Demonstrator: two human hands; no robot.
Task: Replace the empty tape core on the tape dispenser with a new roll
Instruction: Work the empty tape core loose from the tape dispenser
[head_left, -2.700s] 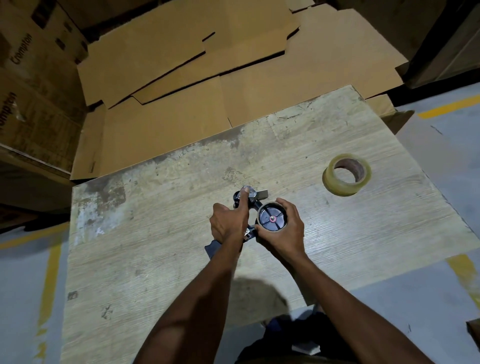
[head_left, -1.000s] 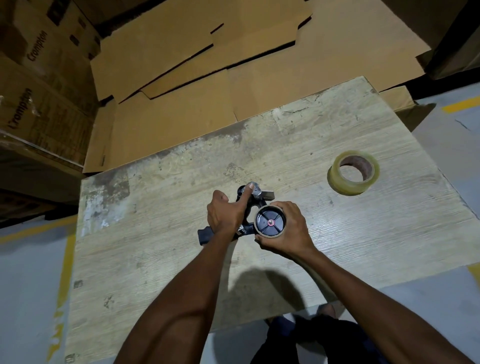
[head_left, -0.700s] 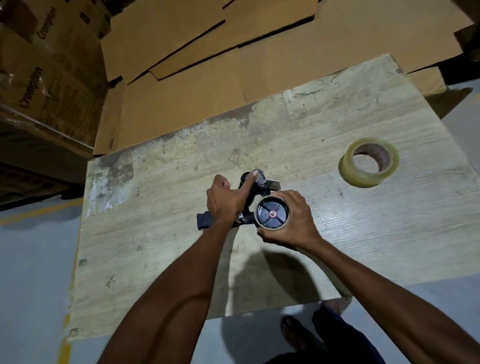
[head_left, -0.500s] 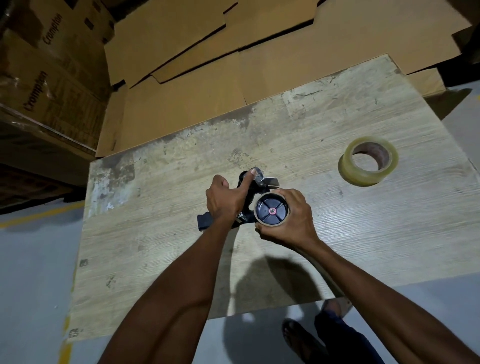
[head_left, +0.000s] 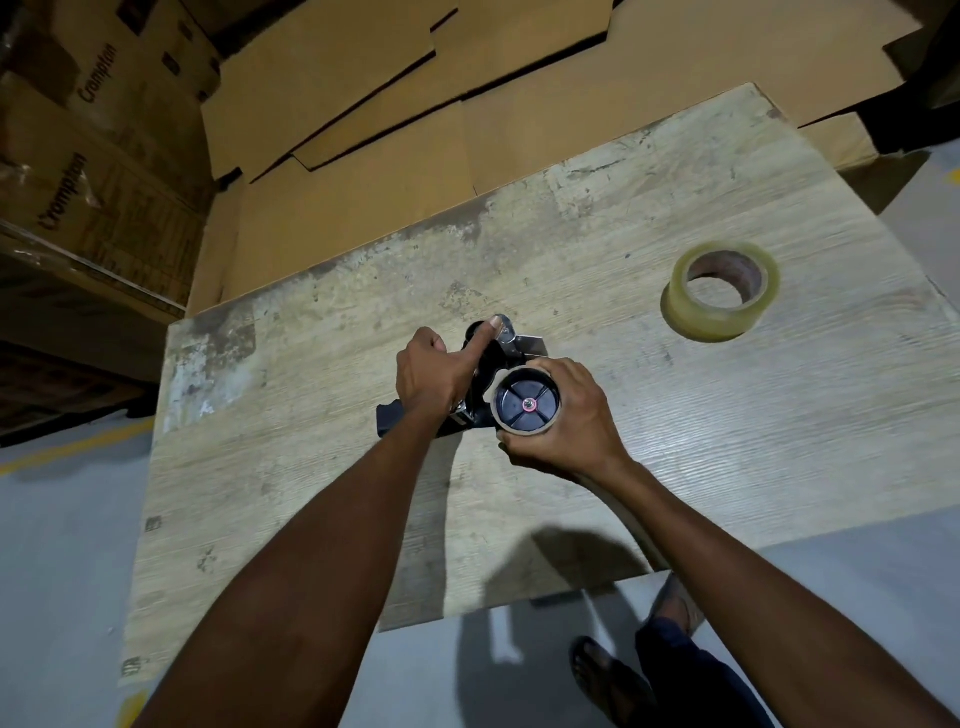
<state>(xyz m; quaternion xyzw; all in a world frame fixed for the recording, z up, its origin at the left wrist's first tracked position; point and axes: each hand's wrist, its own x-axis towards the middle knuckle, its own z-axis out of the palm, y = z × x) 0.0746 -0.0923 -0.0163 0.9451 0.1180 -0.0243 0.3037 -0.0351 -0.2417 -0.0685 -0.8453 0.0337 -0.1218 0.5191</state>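
Nearest the camera, the tape dispenser (head_left: 488, 379) is held just above or on the worn wooden surface (head_left: 311, 493); which of the two cannot be told. The right hand (head_left: 563, 421) is wrapped around the empty tape core (head_left: 527, 405), a thin brown cardboard ring seen seated around the black spoked hub with its red centre. The left hand (head_left: 434, 376) is clenched on the dispenser body, with one finger stretched forward onto the metal front end; the dark handle juts out to the left below the wrist. The task is judged to be at its first step: the core is not yet off the hub, and removal, fitting and threading are all left. Well apart to the far right, the new roll of clear tape (head_left: 719, 291) lies flat and untouched on the surface. Beyond it, flattened cardboard sheets (head_left: 415, 156) are spread, and stacked printed cartons (head_left: 88, 156) stand at far left, their contents not being shown
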